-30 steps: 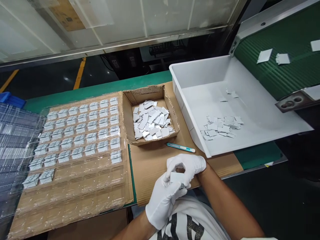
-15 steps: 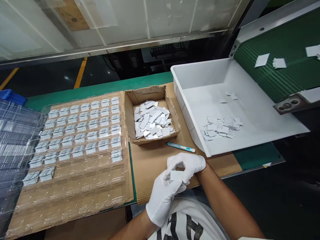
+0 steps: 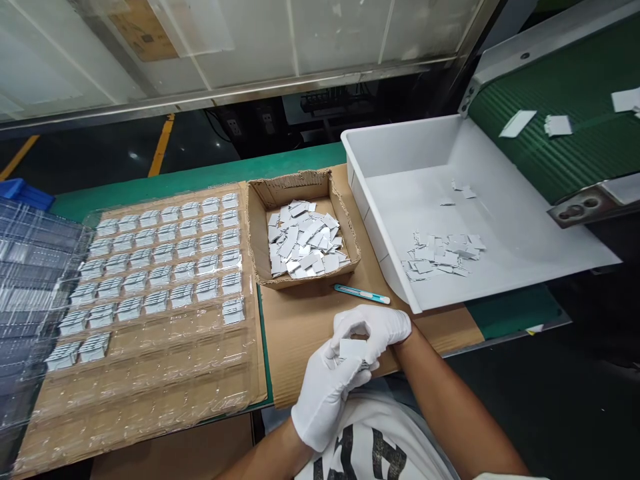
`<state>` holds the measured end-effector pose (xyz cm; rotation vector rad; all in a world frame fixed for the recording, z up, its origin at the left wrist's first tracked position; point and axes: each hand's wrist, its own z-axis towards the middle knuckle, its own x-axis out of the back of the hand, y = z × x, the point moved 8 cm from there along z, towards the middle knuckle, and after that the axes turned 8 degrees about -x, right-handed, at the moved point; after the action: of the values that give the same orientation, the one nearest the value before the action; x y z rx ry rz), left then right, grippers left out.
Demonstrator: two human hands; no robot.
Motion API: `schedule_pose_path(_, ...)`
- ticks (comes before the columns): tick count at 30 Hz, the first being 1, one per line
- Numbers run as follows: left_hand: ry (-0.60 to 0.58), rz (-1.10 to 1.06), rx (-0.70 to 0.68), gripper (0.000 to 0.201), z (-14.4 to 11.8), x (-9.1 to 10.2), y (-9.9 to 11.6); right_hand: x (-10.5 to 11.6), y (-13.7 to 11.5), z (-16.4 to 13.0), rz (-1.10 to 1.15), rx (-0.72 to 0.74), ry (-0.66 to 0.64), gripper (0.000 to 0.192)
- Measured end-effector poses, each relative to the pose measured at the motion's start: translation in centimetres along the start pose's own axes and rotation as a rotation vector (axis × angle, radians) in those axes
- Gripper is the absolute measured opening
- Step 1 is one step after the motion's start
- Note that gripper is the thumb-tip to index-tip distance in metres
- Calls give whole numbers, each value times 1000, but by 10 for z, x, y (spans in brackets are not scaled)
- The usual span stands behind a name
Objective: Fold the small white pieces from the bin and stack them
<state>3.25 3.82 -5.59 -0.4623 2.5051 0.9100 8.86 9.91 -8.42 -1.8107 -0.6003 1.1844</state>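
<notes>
Both gloved hands, left hand point(image 3: 325, 390) and right hand point(image 3: 374, 328), pinch one small white part point(image 3: 351, 349) at the mat's near edge, below the knife point(image 3: 361, 294); best gripped by edges, kept flat and square.

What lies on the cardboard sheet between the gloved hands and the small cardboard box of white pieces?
In the head view, a slim teal-and-white utility knife lies there on the brown cardboard sheet, just below the small cardboard box and apart from both hands.

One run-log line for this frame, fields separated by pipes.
left hand: gloved, holds small white piece | right hand: gloved, pinches same piece | nearby: cardboard box of pieces, teal cutter, part-filled clear tray
</notes>
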Motion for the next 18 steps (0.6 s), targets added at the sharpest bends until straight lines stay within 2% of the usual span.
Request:
schedule_pose_path(2,12,-51,27,49,-1,-1,-1,0,0,0,30,-9,5,57)
schedule_pose_path(11,28,-174,80,34,-5,4,-9,0,11,1,193,-77,7,55)
schedule_pose_path(14,15,-170,93,35,-4,5,-11,2,13,1,197,-116,28,53)
schedule_pose_path(18,34,-109,71,42,0,7,-8,1,9,0,152,-90,7,53)
